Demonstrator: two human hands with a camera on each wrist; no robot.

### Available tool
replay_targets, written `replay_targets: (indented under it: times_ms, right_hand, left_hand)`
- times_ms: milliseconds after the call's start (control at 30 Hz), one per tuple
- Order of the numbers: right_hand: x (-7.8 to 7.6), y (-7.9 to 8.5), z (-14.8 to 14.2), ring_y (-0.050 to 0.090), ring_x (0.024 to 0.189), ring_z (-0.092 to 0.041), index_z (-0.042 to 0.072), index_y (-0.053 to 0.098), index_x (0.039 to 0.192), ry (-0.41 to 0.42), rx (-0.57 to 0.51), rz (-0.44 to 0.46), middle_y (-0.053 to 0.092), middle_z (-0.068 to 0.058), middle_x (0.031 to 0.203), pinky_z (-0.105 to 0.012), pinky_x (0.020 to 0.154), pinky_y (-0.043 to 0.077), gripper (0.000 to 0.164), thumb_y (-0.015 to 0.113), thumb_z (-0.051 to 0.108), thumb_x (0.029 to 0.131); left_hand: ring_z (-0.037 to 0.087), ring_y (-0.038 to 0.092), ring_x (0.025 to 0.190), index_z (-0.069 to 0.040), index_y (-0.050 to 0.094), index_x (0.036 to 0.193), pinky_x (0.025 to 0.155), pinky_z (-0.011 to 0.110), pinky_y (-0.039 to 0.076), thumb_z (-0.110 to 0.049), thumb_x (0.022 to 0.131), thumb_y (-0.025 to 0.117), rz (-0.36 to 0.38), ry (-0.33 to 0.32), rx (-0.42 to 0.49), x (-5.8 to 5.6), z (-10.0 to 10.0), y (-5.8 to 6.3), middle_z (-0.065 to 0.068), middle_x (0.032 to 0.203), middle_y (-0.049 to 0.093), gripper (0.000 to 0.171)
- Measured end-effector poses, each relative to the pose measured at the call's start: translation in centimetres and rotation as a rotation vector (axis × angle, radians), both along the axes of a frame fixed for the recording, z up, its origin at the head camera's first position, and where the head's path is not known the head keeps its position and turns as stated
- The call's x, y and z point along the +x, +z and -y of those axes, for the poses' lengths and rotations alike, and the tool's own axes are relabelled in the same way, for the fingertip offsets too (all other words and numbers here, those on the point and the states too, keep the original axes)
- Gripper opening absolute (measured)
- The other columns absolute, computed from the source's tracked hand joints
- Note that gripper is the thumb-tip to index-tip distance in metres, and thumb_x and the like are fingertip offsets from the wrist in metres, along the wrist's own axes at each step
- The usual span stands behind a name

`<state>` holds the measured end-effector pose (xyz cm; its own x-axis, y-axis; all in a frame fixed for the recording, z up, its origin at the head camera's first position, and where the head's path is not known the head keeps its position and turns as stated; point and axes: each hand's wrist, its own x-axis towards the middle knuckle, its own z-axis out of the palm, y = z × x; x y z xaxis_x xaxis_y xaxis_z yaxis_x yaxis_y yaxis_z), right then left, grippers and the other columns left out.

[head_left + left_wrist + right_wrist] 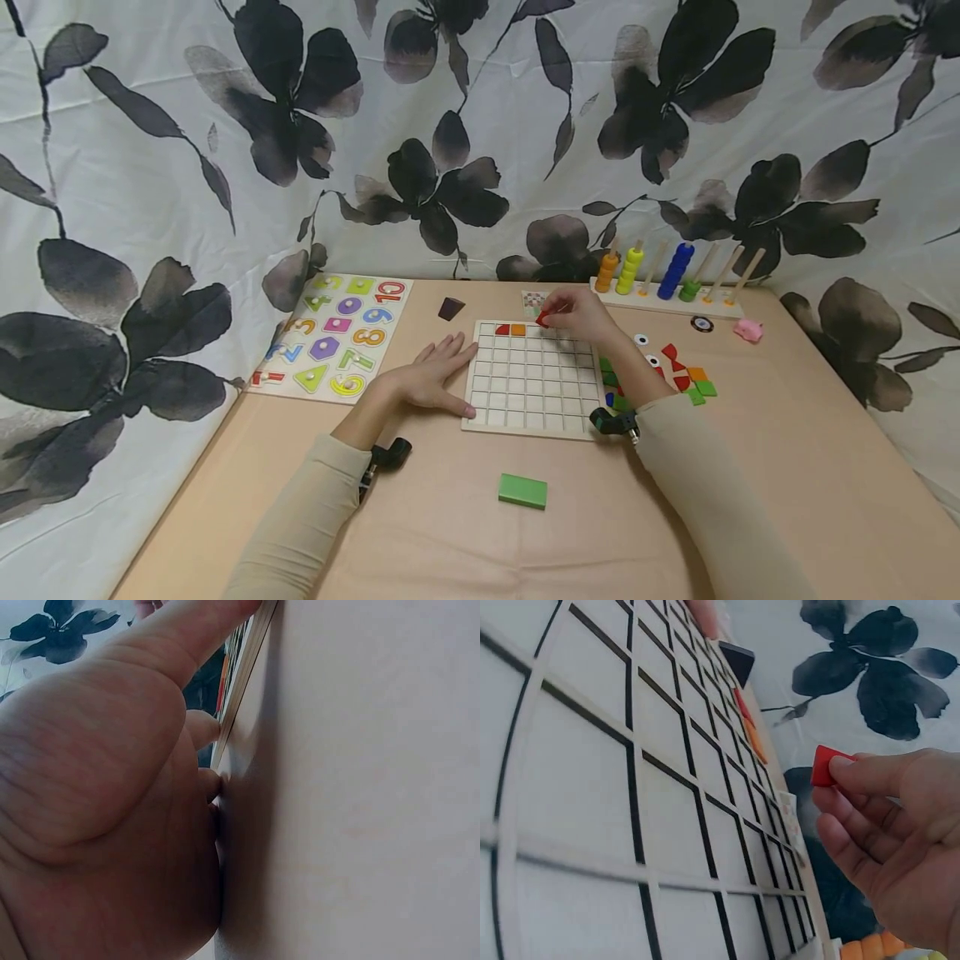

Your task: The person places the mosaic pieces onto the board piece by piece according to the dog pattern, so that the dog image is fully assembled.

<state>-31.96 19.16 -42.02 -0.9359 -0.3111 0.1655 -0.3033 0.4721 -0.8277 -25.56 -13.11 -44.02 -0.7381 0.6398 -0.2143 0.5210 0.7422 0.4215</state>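
Observation:
A white square grid board (536,379) lies flat on the table. In its far row sit a red piece (502,330) and an orange square tile (517,330), side by side. My right hand (579,315) is above the board's far edge and pinches a small red tile (823,766) between thumb and fingers. At the board's left side my left hand (431,375) rests with fingers spread, its thumb and fingertips touching the edge. The left wrist view shows the palm side of the left hand (97,765) against the board's edge.
Loose red, green and orange pieces (681,382) lie right of the board. Behind stands a peg stacker (667,298) with coloured rings. A number puzzle (330,337) is at left, a dark block (451,308) at the back, a green block (522,491) in front, a pink lump (748,331) far right.

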Motion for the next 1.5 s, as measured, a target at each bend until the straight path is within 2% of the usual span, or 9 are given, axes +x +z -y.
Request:
replay_targets:
  times_ms: [300,700,967,1100,1300,1500]
  right_hand:
    - [-1.2,-1.1,1.8,0.057,0.081,-0.022,0.009,0.07,0.092,0.025,0.154,0.01,0.066,-0.004,0.089,-0.032,0.067,0.048,0.008,0.071,0.004,0.085]
    - [-1.0,-0.8,3.0,0.061,0.079,-0.019,0.006,0.074,0.093,0.018,0.295,-0.033,0.071,-0.005,0.088,-0.033,0.073,0.049,0.009,0.072,0.006,0.085]
    - [-0.6,-0.6,2.9,0.061,0.1,-0.024,0.007,0.077,0.096,0.001,0.374,-0.027,0.072,-0.006,0.099,-0.04,0.086,0.05,0.012,0.069,0.006,0.088]
    - [0.2,0.0,1.9,0.06,0.104,-0.025,0.007,0.075,0.106,0.017,0.382,-0.023,0.071,-0.008,0.107,-0.041,0.087,0.051,0.019,0.067,0.008,0.089]
    - [2.8,1.6,-1.9,0.06,0.088,-0.023,0.011,0.069,0.12,-0.012,0.326,-0.047,0.069,-0.007,0.107,-0.037,0.072,0.052,0.03,0.067,0.017,0.091]
    - [5.0,3.2,-6.8,0.061,0.096,-0.023,0.015,0.067,0.123,-0.094,0.217,-0.104,0.065,-0.008,0.118,-0.036,0.079,0.053,0.032,0.067,0.023,0.091]
  left_hand:
    - [0.027,-0.011,0.147,-0.02,0.008,0.156,0.117,0.049,-0.004,-0.074,0.069,0.067,0.009,0.003,0.002,0.0,0.0,0.0,0.011,0.161,-0.007,0.118]
    - [0.029,-0.01,0.147,-0.019,0.006,0.156,0.117,0.051,-0.003,-0.075,0.069,0.066,-0.022,-0.013,-0.002,-0.2,0.1,-0.1,0.014,0.161,-0.007,0.119]
    - [0.03,-0.009,0.147,-0.019,0.007,0.156,0.117,0.051,-0.003,-0.075,0.069,0.066,-0.016,-0.016,0.01,-0.3,0.0,-0.2,0.014,0.161,-0.006,0.119]
    - [0.03,-0.009,0.147,-0.02,0.006,0.156,0.117,0.05,-0.003,-0.075,0.069,0.065,-0.025,-0.016,0.002,-0.3,-0.1,-0.1,0.014,0.161,-0.006,0.119]
    - [0.029,-0.009,0.147,-0.018,0.007,0.156,0.117,0.051,-0.003,-0.074,0.07,0.066,-0.022,-0.017,0.004,-0.2,-0.2,0.0,0.014,0.161,-0.007,0.118]
    - [0.03,-0.009,0.147,-0.017,0.008,0.156,0.117,0.051,-0.003,-0.073,0.07,0.067,-0.019,-0.014,0.01,-0.1,0.0,0.1,0.015,0.16,-0.006,0.118]
